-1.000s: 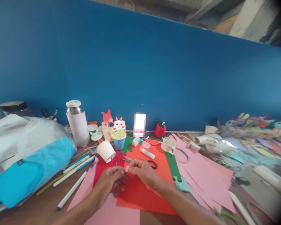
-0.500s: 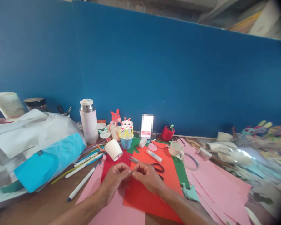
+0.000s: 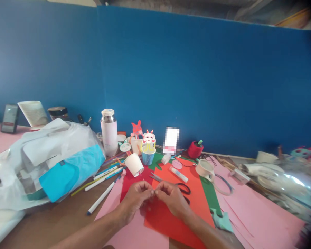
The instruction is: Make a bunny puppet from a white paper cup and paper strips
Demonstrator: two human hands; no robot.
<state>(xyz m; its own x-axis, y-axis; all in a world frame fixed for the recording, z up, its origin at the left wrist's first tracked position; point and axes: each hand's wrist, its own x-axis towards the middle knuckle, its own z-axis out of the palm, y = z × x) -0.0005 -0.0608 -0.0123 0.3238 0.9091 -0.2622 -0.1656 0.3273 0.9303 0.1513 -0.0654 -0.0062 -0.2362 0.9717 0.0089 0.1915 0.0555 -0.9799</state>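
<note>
My left hand (image 3: 137, 199) and my right hand (image 3: 172, 199) meet fingertip to fingertip above the coloured paper. Both are pinched closed; anything between the fingertips is too small to make out. Under my right hand lies a pair of scissors (image 3: 184, 188) with black handles, its blades pointing left. Orange-red paper (image 3: 171, 224) spreads beneath the hands, overlapping a pink sheet (image 3: 134, 235). Just beyond, a white paper cup (image 3: 134, 165) rests on its side, near a glue stick (image 3: 178, 174). A blue cup with a rabbit face (image 3: 148, 155) stands upright behind.
A plastic bag (image 3: 75, 145) with blue material fills the left, beside a flask (image 3: 109, 135) and several markers (image 3: 101, 197). To the right are a mug (image 3: 204, 169), a red pot (image 3: 195, 149), pink sheets (image 3: 264, 207) and clear plastic wrap (image 3: 280, 180). A blue wall (image 3: 184, 76) rises behind.
The view has turned left, so everything sits further right and a phone shows at far left. My hands stay pinched together in nearly the same pose.
</note>
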